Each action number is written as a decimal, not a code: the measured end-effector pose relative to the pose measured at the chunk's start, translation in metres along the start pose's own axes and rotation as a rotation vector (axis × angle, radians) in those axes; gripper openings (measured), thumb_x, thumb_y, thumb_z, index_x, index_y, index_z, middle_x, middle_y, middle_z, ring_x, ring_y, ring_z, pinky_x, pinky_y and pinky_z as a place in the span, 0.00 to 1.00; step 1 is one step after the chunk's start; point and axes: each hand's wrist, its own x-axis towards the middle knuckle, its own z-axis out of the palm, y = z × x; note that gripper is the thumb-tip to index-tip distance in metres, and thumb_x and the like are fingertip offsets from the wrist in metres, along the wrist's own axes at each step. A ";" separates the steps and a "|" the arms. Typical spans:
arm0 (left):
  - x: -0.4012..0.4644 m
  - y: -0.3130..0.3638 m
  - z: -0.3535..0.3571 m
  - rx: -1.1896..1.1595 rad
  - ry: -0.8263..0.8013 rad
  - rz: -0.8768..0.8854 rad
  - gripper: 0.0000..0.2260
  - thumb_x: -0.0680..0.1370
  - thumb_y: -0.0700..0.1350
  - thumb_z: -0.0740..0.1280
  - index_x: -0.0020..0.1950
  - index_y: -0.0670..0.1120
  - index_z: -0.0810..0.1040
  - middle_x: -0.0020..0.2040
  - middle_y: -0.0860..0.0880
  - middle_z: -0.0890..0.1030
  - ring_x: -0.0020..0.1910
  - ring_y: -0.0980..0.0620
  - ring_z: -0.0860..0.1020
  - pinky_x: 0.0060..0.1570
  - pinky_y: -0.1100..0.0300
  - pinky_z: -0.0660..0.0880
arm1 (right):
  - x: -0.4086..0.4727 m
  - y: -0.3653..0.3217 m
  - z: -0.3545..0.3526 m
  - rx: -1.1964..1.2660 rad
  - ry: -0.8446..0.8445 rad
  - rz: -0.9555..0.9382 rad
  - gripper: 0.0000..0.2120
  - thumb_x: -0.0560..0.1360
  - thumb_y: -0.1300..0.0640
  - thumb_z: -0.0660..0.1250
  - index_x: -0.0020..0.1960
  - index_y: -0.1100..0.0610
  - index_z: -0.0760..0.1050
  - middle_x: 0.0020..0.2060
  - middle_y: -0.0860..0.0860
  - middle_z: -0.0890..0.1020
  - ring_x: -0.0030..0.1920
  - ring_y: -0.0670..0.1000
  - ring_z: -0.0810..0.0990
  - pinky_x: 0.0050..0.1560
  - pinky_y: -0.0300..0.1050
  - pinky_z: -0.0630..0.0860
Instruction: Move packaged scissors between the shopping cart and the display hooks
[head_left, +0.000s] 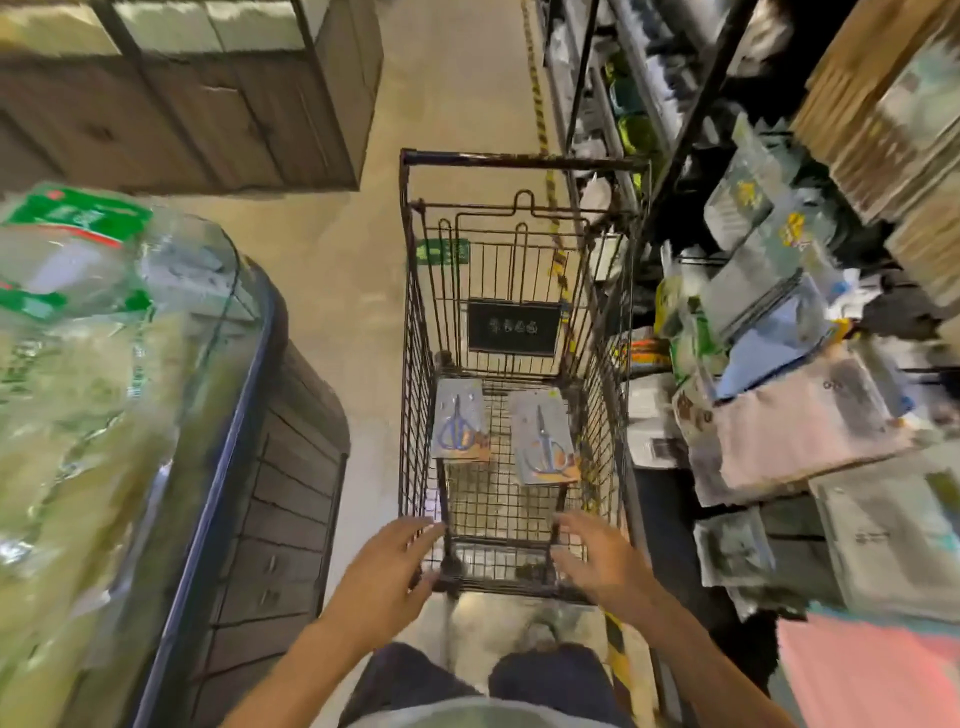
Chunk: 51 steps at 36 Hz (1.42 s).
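Both hands, left hand (387, 558) and right hand (597, 556), are hovering released over the cart (415, 364), which is holding two scissors packs (460, 428) (545, 439).

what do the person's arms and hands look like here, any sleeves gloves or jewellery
Both arms are bare up to the bottom edge of the picture, with no sleeves showing. The left hand and the right hand wear no gloves, and no watch, ring or bracelet can be made out, though the picture is somewhat blurred. Below the arms there are dark trousers and the pale hem of a top.

Head cam looks steeply down (wide-angle) into cart (511, 364), close up.
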 end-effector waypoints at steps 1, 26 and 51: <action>0.011 0.004 0.004 0.000 -0.009 -0.003 0.24 0.76 0.53 0.70 0.71 0.50 0.75 0.66 0.49 0.79 0.63 0.46 0.80 0.60 0.53 0.79 | 0.009 0.003 -0.005 0.009 -0.006 -0.010 0.23 0.82 0.51 0.65 0.75 0.49 0.68 0.70 0.43 0.66 0.73 0.42 0.62 0.72 0.40 0.58; 0.223 -0.042 0.149 -0.138 -0.317 -0.149 0.28 0.80 0.48 0.66 0.80 0.47 0.64 0.79 0.42 0.64 0.79 0.38 0.61 0.78 0.46 0.58 | 0.180 0.106 0.086 0.317 -0.027 0.354 0.26 0.79 0.57 0.69 0.75 0.56 0.67 0.62 0.47 0.72 0.64 0.46 0.72 0.60 0.24 0.65; 0.272 -0.115 0.190 -0.130 -0.393 -0.167 0.29 0.83 0.55 0.61 0.82 0.55 0.55 0.82 0.51 0.55 0.82 0.47 0.52 0.79 0.48 0.57 | 0.368 0.173 0.123 0.280 0.402 0.392 0.51 0.59 0.53 0.85 0.75 0.49 0.61 0.66 0.46 0.70 0.65 0.52 0.75 0.61 0.56 0.80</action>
